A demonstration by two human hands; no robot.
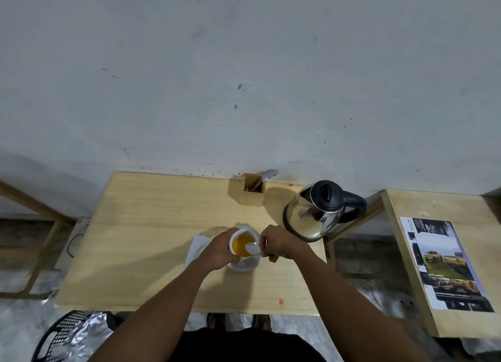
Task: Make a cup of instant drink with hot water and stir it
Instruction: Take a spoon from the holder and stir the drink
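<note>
Two hands at cup (243, 246) | left hand (217, 253) wraps cup's side | right hand (279, 243) pinches spoon (253, 248), bowl over orange drink | kettle (317, 212) right-rear of cup

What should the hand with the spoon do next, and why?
Probably dip the spoon back down and stir. The right hand holds it at the rim of the cup, the left hand steadies the cup, and orange drink is already inside.

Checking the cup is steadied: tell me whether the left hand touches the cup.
Touching. The head view shows the left hand wrapped against the white cup's left side, no gap.
</note>
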